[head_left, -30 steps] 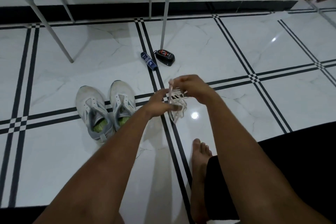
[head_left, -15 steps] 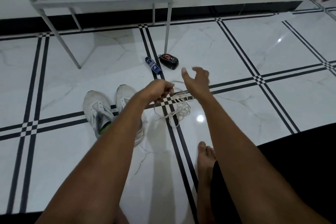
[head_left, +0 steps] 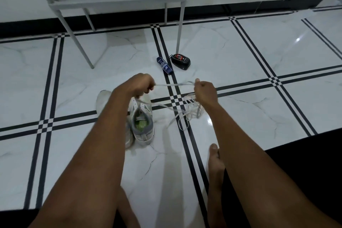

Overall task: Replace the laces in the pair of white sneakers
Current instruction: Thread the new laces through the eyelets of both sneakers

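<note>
Lace now taut btwn both hands, prev. slack.

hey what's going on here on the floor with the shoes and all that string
A person sitting on the tiled floor is sorting out a white shoelace. The left hand and right hand each pinch it and hold a stretch taut between them, while the rest lies in a loose tangle below the right hand. The pair of white sneakers sits beside the left forearm, and the one in clear view has no lace in it.
</note>
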The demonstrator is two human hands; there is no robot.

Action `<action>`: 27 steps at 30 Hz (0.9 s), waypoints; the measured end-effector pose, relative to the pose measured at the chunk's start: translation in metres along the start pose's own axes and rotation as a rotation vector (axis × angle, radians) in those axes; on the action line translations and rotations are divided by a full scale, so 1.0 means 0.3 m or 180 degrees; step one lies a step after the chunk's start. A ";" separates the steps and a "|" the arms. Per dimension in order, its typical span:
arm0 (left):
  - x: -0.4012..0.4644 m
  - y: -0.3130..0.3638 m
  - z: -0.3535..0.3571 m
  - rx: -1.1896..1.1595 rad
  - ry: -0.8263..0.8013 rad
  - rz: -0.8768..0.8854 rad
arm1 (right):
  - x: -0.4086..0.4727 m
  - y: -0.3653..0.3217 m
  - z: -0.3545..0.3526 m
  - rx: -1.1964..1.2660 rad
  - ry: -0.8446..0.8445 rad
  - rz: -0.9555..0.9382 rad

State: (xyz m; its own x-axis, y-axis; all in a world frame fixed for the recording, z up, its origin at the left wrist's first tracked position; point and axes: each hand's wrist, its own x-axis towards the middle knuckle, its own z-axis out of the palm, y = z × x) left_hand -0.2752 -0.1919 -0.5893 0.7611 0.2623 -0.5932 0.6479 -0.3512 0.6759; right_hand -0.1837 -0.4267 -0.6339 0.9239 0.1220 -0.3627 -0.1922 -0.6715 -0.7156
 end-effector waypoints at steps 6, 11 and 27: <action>-0.009 -0.049 -0.005 -0.0129 -0.0097 0.0083 | -0.014 -0.004 0.046 -0.1123 -0.0317 -0.0408; -0.015 -0.002 0.023 -0.0361 -0.0132 0.0220 | -0.068 -0.100 0.114 0.0445 -0.1710 -0.0439; -0.014 -0.082 -0.011 -0.0237 0.0149 0.0072 | -0.071 -0.067 0.141 0.0282 -0.1492 -0.0413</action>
State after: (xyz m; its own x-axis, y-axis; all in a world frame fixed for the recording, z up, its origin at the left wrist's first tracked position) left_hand -0.2942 -0.1814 -0.6021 0.7751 0.2974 -0.5575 0.6297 -0.2901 0.7207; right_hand -0.2136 -0.3849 -0.6369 0.6977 0.5297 -0.4822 -0.1318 -0.5668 -0.8133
